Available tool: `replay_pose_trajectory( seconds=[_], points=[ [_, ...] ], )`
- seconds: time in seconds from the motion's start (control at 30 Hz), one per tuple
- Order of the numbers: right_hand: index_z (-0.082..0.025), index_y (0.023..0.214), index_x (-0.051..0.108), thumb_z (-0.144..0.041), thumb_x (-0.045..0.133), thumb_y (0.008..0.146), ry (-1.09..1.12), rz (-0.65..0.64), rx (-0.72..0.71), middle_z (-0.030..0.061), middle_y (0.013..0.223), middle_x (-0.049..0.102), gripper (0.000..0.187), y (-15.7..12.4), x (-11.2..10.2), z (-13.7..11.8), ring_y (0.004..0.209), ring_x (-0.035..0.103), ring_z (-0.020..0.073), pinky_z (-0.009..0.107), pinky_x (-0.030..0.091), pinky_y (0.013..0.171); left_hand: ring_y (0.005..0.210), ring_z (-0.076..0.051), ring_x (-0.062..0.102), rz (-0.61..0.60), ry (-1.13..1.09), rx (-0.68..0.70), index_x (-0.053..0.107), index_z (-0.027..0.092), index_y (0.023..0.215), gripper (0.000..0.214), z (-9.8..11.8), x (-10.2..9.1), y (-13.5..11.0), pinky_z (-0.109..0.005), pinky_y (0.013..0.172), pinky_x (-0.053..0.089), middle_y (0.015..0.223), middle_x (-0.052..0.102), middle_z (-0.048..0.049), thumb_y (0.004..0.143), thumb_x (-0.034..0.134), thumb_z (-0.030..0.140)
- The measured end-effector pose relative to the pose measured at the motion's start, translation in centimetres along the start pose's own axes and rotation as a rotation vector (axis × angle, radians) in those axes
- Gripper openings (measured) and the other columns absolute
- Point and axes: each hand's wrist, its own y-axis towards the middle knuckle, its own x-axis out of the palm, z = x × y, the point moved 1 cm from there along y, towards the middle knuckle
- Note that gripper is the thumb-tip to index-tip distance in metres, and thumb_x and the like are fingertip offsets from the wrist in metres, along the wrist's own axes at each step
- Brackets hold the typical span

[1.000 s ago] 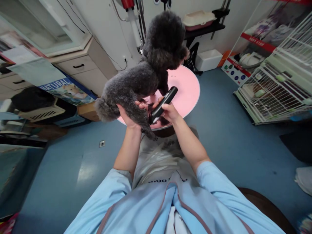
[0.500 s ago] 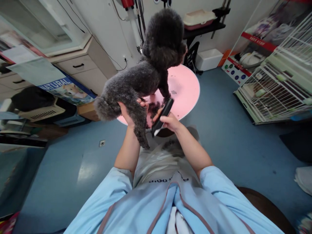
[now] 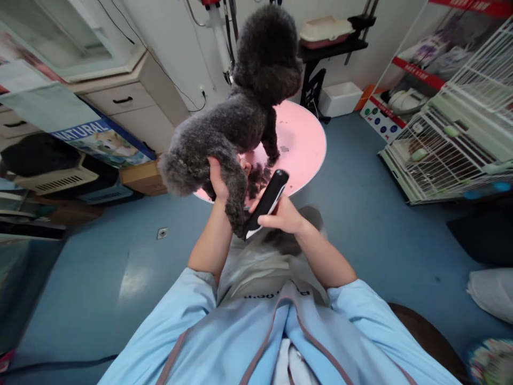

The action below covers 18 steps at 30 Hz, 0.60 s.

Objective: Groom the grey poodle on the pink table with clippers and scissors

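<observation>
A dark grey curly-haired dog [image 3: 232,123] stands on a round pink grooming table [image 3: 304,144], its head towards the far wall. My left hand [image 3: 218,179] is closed round the dog's hind leg and holds it lifted off the table's near edge. A black hair clipper [image 3: 265,203] is gripped in my right hand [image 3: 282,216], its head pointing down beside the paw of that leg. Loose clumps of dark hair lie on the pink top near the dog's front legs.
White drawers [image 3: 128,107] and a poster stand at the left, a cardboard box [image 3: 144,179] below them. White wire cages [image 3: 452,149] fill the right side. A black stand with a tray [image 3: 324,32] is behind the table. Blue floor surrounds it.
My left hand has drawn the hind leg downward and nearer to me. The clipper has slid from the upper leg down to the paw, and my right hand has come closer.
</observation>
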Motion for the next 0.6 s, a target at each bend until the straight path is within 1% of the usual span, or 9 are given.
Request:
replay_pose_trajectory(
  seconds=[0.1, 0.13, 0.17, 0.27, 0.33, 0.43, 0.47, 0.57, 0.6],
  points=[
    [-0.02, 0.09, 0.059, -0.031, 0.073, 0.07, -0.067, 0.263, -0.141, 0.0019, 0.085, 0.067, 0.026, 1.5, -0.3, -3.1, 0.075, 0.064, 0.0171, 0.033, 0.056, 0.072, 0.071, -0.016, 0.061, 0.012, -0.004, -0.059, 0.055, 0.02, 0.071, 0.063, -0.3, 0.1, -0.1, -0.029, 0.075, 0.054, 0.063, 0.052, -0.0025, 0.085, 0.035, 0.077],
    [-0.021, 0.091, 0.059, -0.03, 0.071, 0.071, -0.099, 0.313, -0.164, 0.0014, 0.084, 0.066, 0.026, 2.0, -0.1, -4.0, 0.076, 0.063, 0.017, 0.033, 0.056, 0.072, 0.072, -0.017, 0.062, 0.006, -0.006, -0.076, 0.056, 0.019, 0.071, 0.064, -0.5, 0.1, -0.1, -0.03, 0.075, 0.054, 0.063, 0.053, -0.003, 0.085, 0.034, 0.078],
    [-0.021, 0.093, 0.058, -0.028, 0.071, 0.071, -0.142, 0.317, -0.167, 0.0009, 0.083, 0.065, 0.027, 2.4, 0.2, -4.7, 0.076, 0.063, 0.0171, 0.033, 0.055, 0.073, 0.075, -0.019, 0.064, -0.001, -0.008, -0.086, 0.057, 0.019, 0.071, 0.065, -0.6, 0.0, 0.0, -0.032, 0.075, 0.055, 0.064, 0.054, -0.0036, 0.084, 0.035, 0.078],
    [-0.02, 0.101, 0.056, -0.025, 0.074, 0.068, -0.317, 0.191, -0.106, 0.0003, 0.081, 0.062, 0.038, 2.0, 1.8, -5.4, 0.076, 0.061, 0.0178, 0.033, 0.054, 0.071, 0.087, -0.024, 0.067, 0.007, 0.003, -0.068, 0.061, 0.018, 0.075, 0.064, -0.9, -0.4, 0.1, -0.035, 0.077, 0.056, 0.069, 0.059, -0.0051, 0.083, 0.04, 0.078],
    [-0.02, 0.103, 0.055, -0.027, 0.075, 0.067, -0.432, 0.107, -0.046, -0.0006, 0.078, 0.059, 0.042, 1.0, 2.6, -5.0, 0.072, 0.059, 0.0179, 0.033, 0.052, 0.069, 0.085, -0.023, 0.068, 0.022, 0.012, -0.042, 0.062, 0.018, 0.075, 0.062, -1.0, -0.7, 0.2, -0.033, 0.076, 0.056, 0.069, 0.061, -0.0044, 0.084, 0.042, 0.075],
    [-0.021, 0.097, 0.053, -0.031, 0.077, 0.063, -0.555, 0.016, 0.01, -0.002, 0.072, 0.055, 0.043, -0.2, 3.1, -4.8, 0.066, 0.056, 0.0182, 0.034, 0.049, 0.066, 0.078, -0.02, 0.068, 0.019, 0.008, -0.032, 0.062, 0.017, 0.071, 0.06, -1.1, -0.9, 0.3, -0.03, 0.073, 0.057, 0.065, 0.061, -0.0036, 0.085, 0.044, 0.073],
    [-0.021, 0.096, 0.052, -0.032, 0.077, 0.064, -0.569, 0.024, 0.001, -0.0018, 0.071, 0.055, 0.042, -0.3, 3.1, -5.0, 0.067, 0.057, 0.0188, 0.034, 0.049, 0.066, 0.078, -0.02, 0.068, 0.017, 0.002, -0.035, 0.062, 0.017, 0.07, 0.06, -1.1, -1.0, 0.3, -0.03, 0.074, 0.057, 0.065, 0.061, -0.0036, 0.085, 0.044, 0.072],
    [-0.023, 0.098, 0.051, -0.036, 0.073, 0.07, -0.569, 0.167, -0.084, 0.0001, 0.076, 0.057, 0.038, 0.6, 3.2, -5.8, 0.073, 0.058, 0.0207, 0.035, 0.049, 0.069, 0.085, -0.021, 0.069, 0.015, 0.021, -0.061, 0.064, 0.017, 0.073, 0.058, -1.3, -1.2, 0.4, -0.031, 0.08, 0.056, 0.068, 0.064, -0.0042, 0.087, 0.045, 0.069],
    [-0.023, 0.099, 0.051, -0.036, 0.073, 0.071, -0.579, 0.195, -0.107, 0.0006, 0.077, 0.057, 0.038, 0.9, 3.4, -5.9, 0.074, 0.059, 0.0209, 0.035, 0.048, 0.07, 0.087, -0.021, 0.069, 0.01, 0.043, -0.077, 0.065, 0.016, 0.074, 0.056, -1.5, -1.4, 0.6, -0.031, 0.083, 0.056, 0.069, 0.066, -0.0045, 0.087, 0.046, 0.068]
  ],
)
